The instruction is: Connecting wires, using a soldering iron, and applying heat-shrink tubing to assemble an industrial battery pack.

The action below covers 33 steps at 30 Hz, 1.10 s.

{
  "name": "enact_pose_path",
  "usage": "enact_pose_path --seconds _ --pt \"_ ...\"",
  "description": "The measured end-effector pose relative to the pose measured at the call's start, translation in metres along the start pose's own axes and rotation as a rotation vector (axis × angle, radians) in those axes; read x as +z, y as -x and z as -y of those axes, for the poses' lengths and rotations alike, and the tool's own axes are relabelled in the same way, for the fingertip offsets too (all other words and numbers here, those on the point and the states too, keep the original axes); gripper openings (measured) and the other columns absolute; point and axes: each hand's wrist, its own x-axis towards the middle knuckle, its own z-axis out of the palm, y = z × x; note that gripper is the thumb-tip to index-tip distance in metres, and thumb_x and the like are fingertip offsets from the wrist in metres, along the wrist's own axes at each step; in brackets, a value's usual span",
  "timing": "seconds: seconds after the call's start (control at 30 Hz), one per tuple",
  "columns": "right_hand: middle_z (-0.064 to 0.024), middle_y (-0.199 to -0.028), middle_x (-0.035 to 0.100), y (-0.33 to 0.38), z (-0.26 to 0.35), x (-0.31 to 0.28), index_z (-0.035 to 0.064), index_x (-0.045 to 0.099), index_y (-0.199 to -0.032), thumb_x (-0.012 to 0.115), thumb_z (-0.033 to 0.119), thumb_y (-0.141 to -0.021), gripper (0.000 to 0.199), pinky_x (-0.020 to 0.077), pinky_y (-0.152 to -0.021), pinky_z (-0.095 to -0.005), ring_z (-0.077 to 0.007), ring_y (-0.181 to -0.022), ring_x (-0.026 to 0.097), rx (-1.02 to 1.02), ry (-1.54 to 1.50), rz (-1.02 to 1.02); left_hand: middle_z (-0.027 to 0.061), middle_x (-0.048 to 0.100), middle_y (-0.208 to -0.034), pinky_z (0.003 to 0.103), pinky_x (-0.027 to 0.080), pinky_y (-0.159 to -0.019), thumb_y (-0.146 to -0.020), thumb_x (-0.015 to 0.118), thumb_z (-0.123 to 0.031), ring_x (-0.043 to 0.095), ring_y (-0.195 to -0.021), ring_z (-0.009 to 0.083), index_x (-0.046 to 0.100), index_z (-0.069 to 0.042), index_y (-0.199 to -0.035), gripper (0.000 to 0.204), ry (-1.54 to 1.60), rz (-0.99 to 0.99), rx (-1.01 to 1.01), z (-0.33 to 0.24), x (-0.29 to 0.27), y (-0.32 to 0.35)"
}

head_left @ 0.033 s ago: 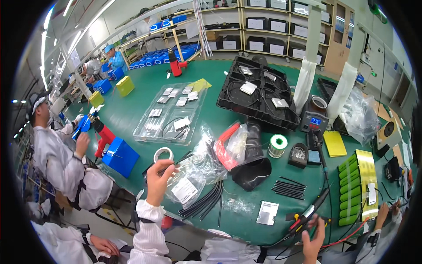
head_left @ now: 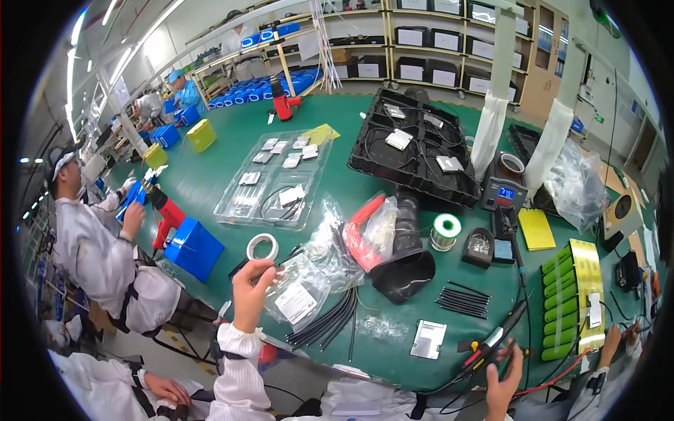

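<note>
My left hand (head_left: 250, 298) is raised over the near edge of the green table (head_left: 393, 337). Its thumb and forefinger are pinched close together, with dark thin pieces beside the fingertips; what they hold, if anything, I cannot make out. Just beyond lie a white tape roll (head_left: 262, 247) and a clear plastic bag (head_left: 295, 298); a bundle of black wires (head_left: 326, 319) is to its right. At the near right, my right hand (head_left: 504, 382) is open, fingers apart, close to black-handled tools (head_left: 477, 354). A silver-white plate (head_left: 427, 339) lies left of these tools, below short black tubes (head_left: 463, 299).
A green cell pack (head_left: 560, 302) stands at the right, near a co-worker's hands (head_left: 618, 337). Farther back are a solder spool (head_left: 446, 232), a soldering station (head_left: 502, 193), a black tray (head_left: 414, 151) and a clear tray (head_left: 274, 179). Another person (head_left: 91, 238) sits left, beside a blue box (head_left: 194, 249).
The view has shifted very slightly. Both my hands stay in nearly the same places, and the things on the table lie as before.
</note>
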Motion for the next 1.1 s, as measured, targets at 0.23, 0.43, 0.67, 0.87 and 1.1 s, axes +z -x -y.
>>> enact_pose_path --seconds 0.23,0.43,0.67,0.87,1.1 --pt "-0.0192 -0.127 0.052 -0.034 -0.013 0.011 -0.005 0.043 -0.139 0.061 0.005 -0.088 0.055 0.035 -0.105 -0.0397 -0.0326 -0.119 0.051 -0.048 0.29 -0.217 0.0127 0.072 -0.097 0.028 0.051 -0.072 -0.093 0.064 -0.012 0.068 -0.083 0.0179 0.063 0.001 -0.104 0.018 0.033 -0.082 -0.12 0.016 -0.014 0.063" --pt "-0.0234 -0.13 0.048 -0.043 -0.015 0.024 -0.0038 0.041 -0.141 0.064 -0.001 -0.082 0.063 0.0327 -0.107 -0.0435 -0.0405 -0.121 0.047 -0.062 0.472 -0.181 0.0133 0.072 -0.095 0.028 0.052 -0.075 -0.092 0.063 -0.006 0.068 -0.083 0.017 0.063 0.002 -0.103 0.013 0.043 -0.187 -0.154 0.025 -0.031 0.083" --pt "-0.0173 -0.133 0.048 -0.003 0.081 0.076 -0.0035 0.047 -0.131 0.055 0.0 -0.081 0.051 0.0288 -0.11 -0.0409 -0.033 -0.125 0.045 -0.244 0.409 -0.173 0.0132 0.072 -0.093 0.028 0.054 -0.076 -0.092 0.063 -0.004 0.069 -0.081 0.0163 0.063 0.003 -0.101 0.011 0.107 -0.225 -0.229 0.05 -0.052 0.112" --pt "-0.0094 -0.083 0.061 -0.01 0.18 0.244 0.0067 0.065 -0.098 0.072 0.01 -0.077 0.022 0.0488 -0.07 -0.0391 -0.0281 -0.079 0.059 -0.818 0.098 0.723 0.0124 0.072 -0.091 0.028 0.056 -0.075 -0.091 0.063 0.001 0.071 -0.082 0.0179 0.064 0.005 -0.1 0.011 0.038 -0.292 -0.187 0.053 -0.057 0.144" --pt "-0.0127 -0.085 0.065 -0.002 0.148 0.358 0.0037 0.066 -0.079 0.07 0.017 -0.075 0.015 0.0538 -0.069 -0.0424 -0.0316 -0.084 0.063 -0.831 0.427 0.794 0.0123 0.073 -0.084 0.028 0.056 -0.071 -0.085 0.067 0.001 0.073 -0.079 0.0185 0.067 0.005 -0.095 0.011 -0.145 -0.382 -0.053 0.05 -0.048 0.159"
